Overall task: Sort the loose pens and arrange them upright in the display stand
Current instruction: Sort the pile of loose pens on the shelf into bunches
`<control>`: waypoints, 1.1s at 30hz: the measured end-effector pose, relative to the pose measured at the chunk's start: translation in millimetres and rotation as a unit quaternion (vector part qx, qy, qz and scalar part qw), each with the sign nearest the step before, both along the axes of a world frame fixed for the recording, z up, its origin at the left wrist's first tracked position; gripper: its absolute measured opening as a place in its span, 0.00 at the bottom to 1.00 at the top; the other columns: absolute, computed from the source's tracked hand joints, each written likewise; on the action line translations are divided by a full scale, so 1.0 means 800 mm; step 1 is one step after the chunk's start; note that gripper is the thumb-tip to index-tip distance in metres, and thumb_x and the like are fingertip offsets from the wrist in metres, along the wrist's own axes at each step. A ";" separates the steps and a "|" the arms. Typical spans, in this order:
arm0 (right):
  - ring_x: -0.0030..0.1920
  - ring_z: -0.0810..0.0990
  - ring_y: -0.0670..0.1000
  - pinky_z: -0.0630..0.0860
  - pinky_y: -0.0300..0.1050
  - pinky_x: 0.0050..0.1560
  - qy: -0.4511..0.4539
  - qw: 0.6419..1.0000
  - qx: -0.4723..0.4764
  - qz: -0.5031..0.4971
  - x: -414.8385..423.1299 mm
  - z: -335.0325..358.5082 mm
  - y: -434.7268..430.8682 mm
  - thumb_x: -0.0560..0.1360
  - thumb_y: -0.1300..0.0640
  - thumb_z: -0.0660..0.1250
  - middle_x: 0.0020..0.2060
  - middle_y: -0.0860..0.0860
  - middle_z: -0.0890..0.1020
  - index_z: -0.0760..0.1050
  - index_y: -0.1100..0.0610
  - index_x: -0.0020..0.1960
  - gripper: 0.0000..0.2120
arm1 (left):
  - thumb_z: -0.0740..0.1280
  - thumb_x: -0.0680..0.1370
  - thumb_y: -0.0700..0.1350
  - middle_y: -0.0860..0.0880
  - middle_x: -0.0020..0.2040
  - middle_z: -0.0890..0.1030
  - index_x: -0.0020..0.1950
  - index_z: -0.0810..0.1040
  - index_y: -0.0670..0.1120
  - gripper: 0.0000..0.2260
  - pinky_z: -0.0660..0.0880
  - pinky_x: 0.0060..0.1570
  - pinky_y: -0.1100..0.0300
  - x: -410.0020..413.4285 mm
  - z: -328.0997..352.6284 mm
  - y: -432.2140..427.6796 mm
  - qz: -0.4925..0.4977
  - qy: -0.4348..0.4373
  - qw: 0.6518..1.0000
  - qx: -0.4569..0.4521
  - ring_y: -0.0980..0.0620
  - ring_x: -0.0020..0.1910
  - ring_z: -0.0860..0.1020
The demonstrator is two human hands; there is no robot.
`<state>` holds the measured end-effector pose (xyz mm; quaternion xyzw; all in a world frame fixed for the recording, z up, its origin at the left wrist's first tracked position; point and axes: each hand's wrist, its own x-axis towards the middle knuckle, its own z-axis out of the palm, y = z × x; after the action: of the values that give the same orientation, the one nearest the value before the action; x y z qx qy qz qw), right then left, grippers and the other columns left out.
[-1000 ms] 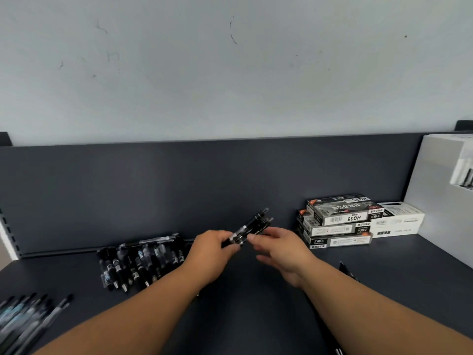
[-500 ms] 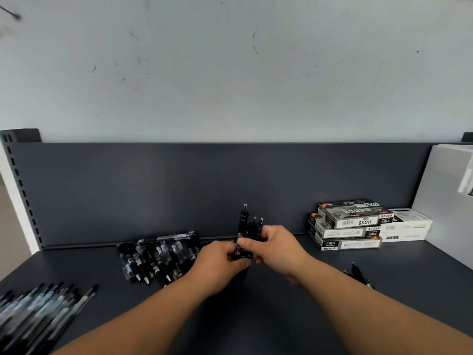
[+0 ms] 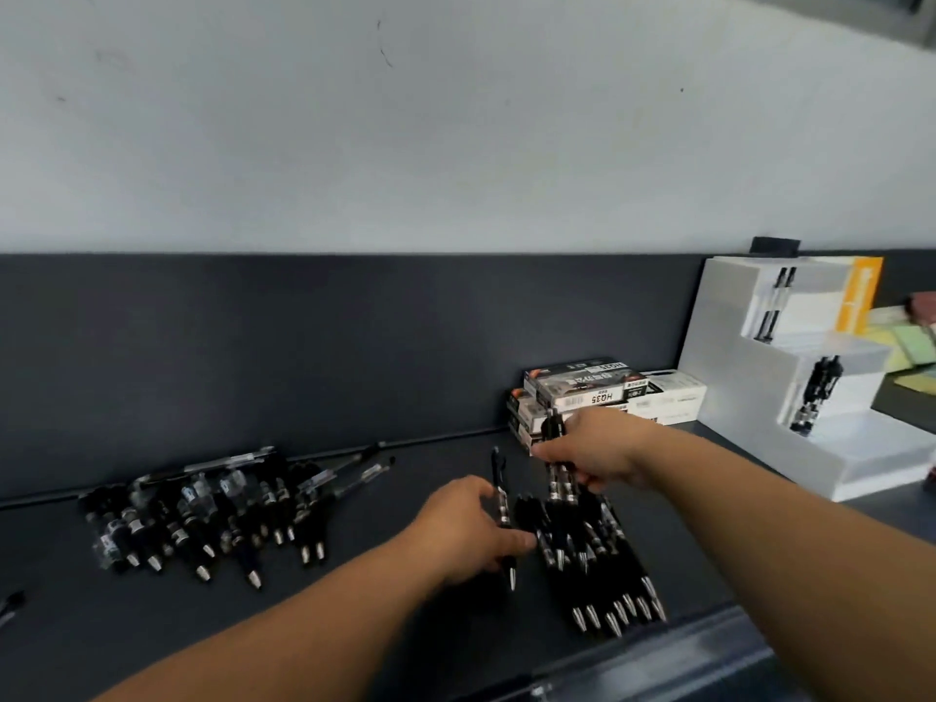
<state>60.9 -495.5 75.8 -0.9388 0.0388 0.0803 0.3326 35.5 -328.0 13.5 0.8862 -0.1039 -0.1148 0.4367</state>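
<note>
Risk: bundle of pens [image 3: 558,478], clamped in right grip [image 3: 592,453] above the sorted row [image 3: 602,564] on the worktop [image 3: 354,605], may be fanned and dropped, scattering that row. Single pen [image 3: 503,499] is pinched in left grip [image 3: 466,529]. Unsorted heap [image 3: 202,509] lies left; stacked boxes [image 3: 597,392] stand between the grips and the display stand [image 3: 749,397].

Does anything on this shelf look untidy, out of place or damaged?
Yes. The pile of pens at the left lies jumbled, with pens crossing at different angles, while the row of pens near the front edge lies parallel. Nothing looks broken.
</note>
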 end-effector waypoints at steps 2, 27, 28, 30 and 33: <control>0.25 0.70 0.48 0.69 0.37 0.24 0.043 0.999 -0.033 0.002 -0.001 -0.009 -0.013 0.78 0.51 0.66 0.27 0.52 0.72 0.70 0.58 0.37 0.15 | 0.76 0.71 0.48 0.53 0.42 0.79 0.51 0.69 0.51 0.17 0.69 0.23 0.72 -0.002 -0.007 -0.014 -0.007 0.007 1.000 0.012 0.59 0.30 0.76; 0.42 0.85 0.57 0.83 0.51 0.43 0.041 0.983 -0.173 0.033 -0.024 -0.063 -0.042 0.70 0.36 0.69 0.59 0.57 0.79 0.69 0.59 0.68 0.36 | 0.75 0.68 0.58 0.50 0.57 0.76 0.68 0.64 0.48 0.35 0.79 0.51 0.56 -0.017 -0.019 -0.045 0.069 -0.040 0.990 0.115 0.50 0.49 0.81; 0.40 0.85 0.56 0.83 0.51 0.43 0.033 0.983 -0.181 0.030 -0.025 -0.062 -0.043 0.71 0.35 0.68 0.57 0.56 0.80 0.71 0.59 0.67 0.35 | 0.75 0.67 0.59 0.49 0.60 0.75 0.69 0.64 0.48 0.36 0.77 0.54 0.57 -0.017 -0.018 -0.044 0.073 -0.049 0.987 0.136 0.49 0.54 0.79; 0.37 0.85 0.56 0.83 0.50 0.44 0.022 0.981 -0.192 0.031 -0.026 -0.060 -0.043 0.72 0.35 0.67 0.51 0.56 0.83 0.73 0.60 0.64 0.33 | 0.74 0.68 0.61 0.48 0.63 0.73 0.70 0.65 0.47 0.36 0.73 0.56 0.60 -0.017 -0.018 -0.044 0.074 -0.057 0.981 0.169 0.49 0.60 0.75; 0.38 0.85 0.56 0.82 0.48 0.47 -0.001 0.976 -0.212 0.044 -0.025 -0.058 -0.043 0.73 0.37 0.67 0.48 0.56 0.85 0.76 0.59 0.62 0.29 | 0.73 0.68 0.62 0.48 0.60 0.76 0.66 0.68 0.47 0.33 0.73 0.53 0.60 -0.014 -0.019 -0.044 0.072 -0.060 0.978 0.186 0.50 0.58 0.75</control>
<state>41.2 -529.7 29.2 -0.9889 0.0132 0.0836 0.1220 24.7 -363.2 -1.7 0.9625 -0.0427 -0.0470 0.2638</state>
